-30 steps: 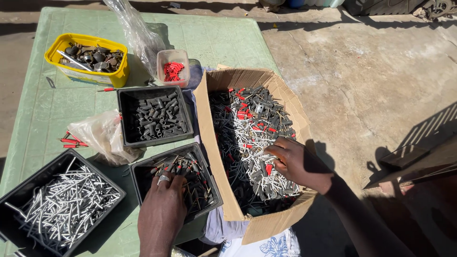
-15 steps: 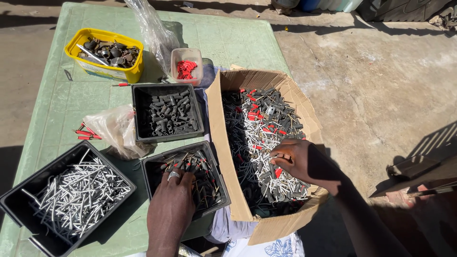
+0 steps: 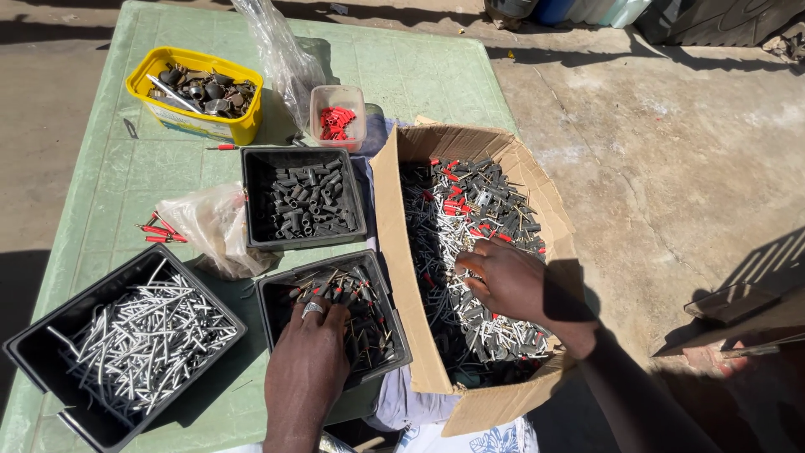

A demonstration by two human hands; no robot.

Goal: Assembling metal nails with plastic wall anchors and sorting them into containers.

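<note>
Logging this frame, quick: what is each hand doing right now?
Left hand: fingers down in the black tray of pins; grip cannot be told.
Right hand: fingers curled among parts in the cardboard box; grip cannot be told.

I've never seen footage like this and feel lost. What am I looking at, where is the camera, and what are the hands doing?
A head-worn camera looks down at a person's two bare hands over a green table. The left hand rests in a black tray of mixed pins; the right hand lies among small parts in a cardboard box. Whether either grips anything is unclear. Nearby: a tray of silver rods, a tray of dark pieces, a yellow tub.
</note>
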